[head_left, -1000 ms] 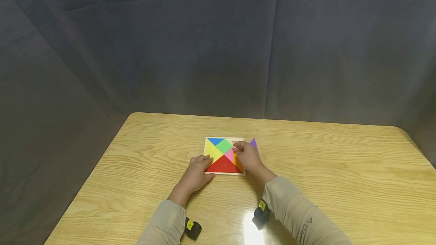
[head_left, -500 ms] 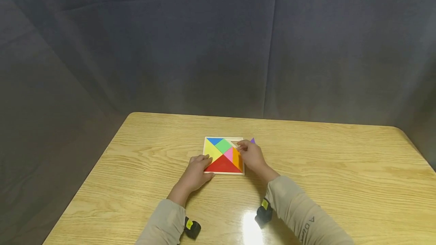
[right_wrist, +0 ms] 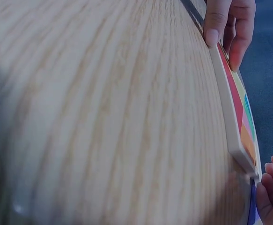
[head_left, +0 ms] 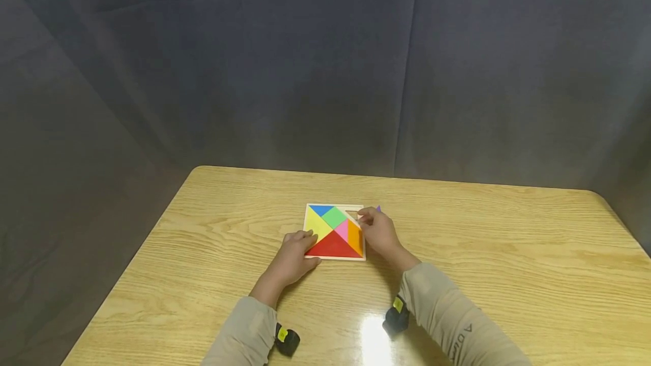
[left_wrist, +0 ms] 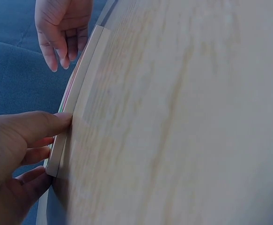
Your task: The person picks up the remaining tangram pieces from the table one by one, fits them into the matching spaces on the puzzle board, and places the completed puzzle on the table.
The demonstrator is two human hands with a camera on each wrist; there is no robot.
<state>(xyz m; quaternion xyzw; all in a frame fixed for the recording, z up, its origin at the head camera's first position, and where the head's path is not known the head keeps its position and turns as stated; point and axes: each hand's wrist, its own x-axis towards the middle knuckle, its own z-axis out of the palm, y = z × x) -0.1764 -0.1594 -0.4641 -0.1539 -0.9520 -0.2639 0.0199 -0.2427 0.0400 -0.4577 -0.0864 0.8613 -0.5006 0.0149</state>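
Note:
A square wooden tangram tray [head_left: 335, 259] lies on the table, holding red [head_left: 334, 245], yellow [head_left: 315, 225], green [head_left: 334, 217], blue [head_left: 321, 209], pink [head_left: 342, 229] and orange [head_left: 354, 236] pieces. Bare wood shows in its upper right corner. My left hand [head_left: 292, 256] grips the tray's lower left corner, thumb at the near edge. Over the upper right corner hovers my right hand [head_left: 378, 232], its fingers loosely bent and nothing visible in them. A purple triangle [right_wrist: 253, 204] lies on the table just right of the tray, mostly hidden by that hand in the head view.
The wood-grain table [head_left: 488, 253] extends widely on both sides, with a bright glare spot near its front. Dark cloth [head_left: 285, 72] hangs behind it. Each wrist carries a small black camera, such as the left wrist camera [head_left: 288, 342].
My right hand has drawn back slightly to the right, baring more of the orange piece and the corner while covering more of the purple triangle. The left hand stays on the tray.

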